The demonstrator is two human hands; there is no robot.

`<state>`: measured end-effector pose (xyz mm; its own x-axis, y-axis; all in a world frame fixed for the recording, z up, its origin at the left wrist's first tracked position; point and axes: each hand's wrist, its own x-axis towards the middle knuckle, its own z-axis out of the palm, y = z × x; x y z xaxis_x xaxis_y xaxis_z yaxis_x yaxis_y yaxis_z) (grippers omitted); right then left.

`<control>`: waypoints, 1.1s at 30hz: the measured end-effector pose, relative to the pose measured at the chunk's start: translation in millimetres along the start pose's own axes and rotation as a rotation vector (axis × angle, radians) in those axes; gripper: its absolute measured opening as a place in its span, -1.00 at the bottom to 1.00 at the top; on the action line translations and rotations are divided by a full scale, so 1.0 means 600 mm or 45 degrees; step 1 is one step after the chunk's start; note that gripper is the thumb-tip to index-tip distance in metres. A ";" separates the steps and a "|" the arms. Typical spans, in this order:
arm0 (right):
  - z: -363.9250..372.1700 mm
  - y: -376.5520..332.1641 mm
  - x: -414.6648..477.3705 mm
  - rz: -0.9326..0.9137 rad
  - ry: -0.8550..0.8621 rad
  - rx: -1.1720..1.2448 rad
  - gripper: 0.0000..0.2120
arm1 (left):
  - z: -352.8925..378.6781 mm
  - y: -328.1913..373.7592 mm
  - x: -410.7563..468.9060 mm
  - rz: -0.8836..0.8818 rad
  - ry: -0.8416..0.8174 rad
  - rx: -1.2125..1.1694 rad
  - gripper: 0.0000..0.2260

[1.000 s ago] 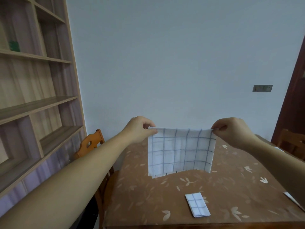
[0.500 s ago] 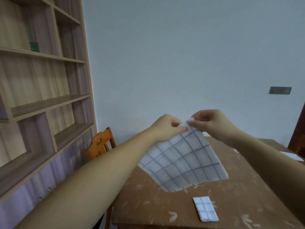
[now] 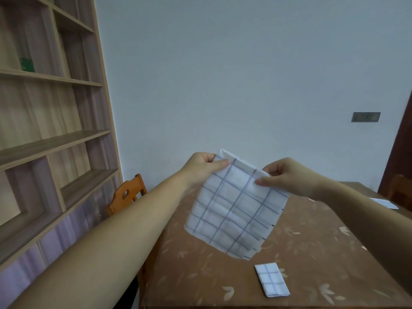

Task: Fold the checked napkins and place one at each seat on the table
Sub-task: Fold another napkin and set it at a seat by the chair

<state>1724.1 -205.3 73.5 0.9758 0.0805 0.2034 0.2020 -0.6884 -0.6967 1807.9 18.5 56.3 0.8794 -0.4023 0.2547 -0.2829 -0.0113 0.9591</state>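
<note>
The brown leaf-patterned table (image 3: 312, 253) bears finished work. Above it hangs the white blue-checked cloth napkin (image 3: 236, 210), doubled, likely held airborne so the layers align. The left hand (image 3: 200, 167) pinches its top corner at ten o'clock, the right hand (image 3: 287, 177) at two. A small folded checked napkin (image 3: 271, 279) marks the seat at six o'clock.

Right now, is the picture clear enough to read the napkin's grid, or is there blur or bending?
Head view: light is soft and even, without glare. The held napkin is slightly soft, yet its grid lines read clearly between the left hand and right hand. The wide lens bows the bookshelf at the left edge.
</note>
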 end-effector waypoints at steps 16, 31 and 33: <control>-0.012 0.027 -0.014 -0.186 0.362 0.189 -0.95 | -0.010 -0.025 0.003 -0.025 0.122 -0.293 -0.94; -0.020 0.021 -0.018 -0.158 0.368 0.238 -0.93 | -0.008 -0.021 0.014 0.080 0.214 -0.283 -0.50; -0.021 0.023 -0.018 -0.134 0.344 0.222 -0.90 | -0.005 -0.020 0.017 0.087 0.243 -0.293 -0.50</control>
<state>1715.0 -224.6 70.5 0.8960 -0.0655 0.4392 0.3346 -0.5508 -0.7647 1821.3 17.5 47.9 0.9234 -0.2158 0.3173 -0.2688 0.2266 0.9362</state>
